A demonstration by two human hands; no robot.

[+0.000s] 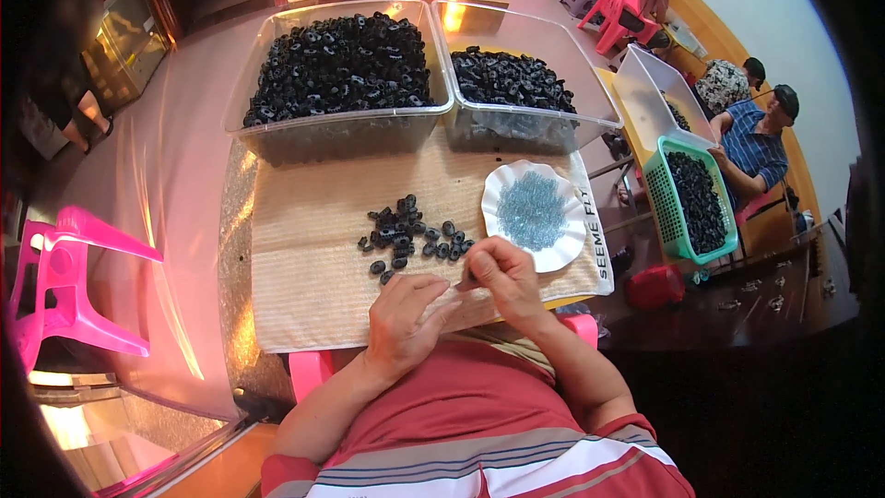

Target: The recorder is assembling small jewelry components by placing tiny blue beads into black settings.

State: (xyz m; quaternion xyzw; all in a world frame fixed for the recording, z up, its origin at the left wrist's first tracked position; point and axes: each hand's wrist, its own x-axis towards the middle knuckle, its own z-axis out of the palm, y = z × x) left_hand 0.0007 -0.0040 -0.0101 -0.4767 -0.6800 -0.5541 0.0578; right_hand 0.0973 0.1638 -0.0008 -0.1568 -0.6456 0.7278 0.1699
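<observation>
My left hand (406, 321) and my right hand (505, 282) almost meet at the table's near edge. Both are closed, fingertips pinched together; whatever sits between them is too small to make out. Just beyond my fingers lies a loose pile of small black plastic parts (398, 227). Some rounded black pieces (446, 242) lie near my right fingertips. To the right of the pile is a white plate with a wavy rim (562, 256), bearing many small, thin, pale blue pieces (531, 210). A beige ribbed cloth (309, 258) covers the table.
Two clear plastic bins, left (341, 124) and right (516, 120), stand at the far edge, heaped with black parts. A pink stool (83, 267) stands at left. At right, a person in a blue shirt (751, 152) sits by a green basket (671, 207) of black parts.
</observation>
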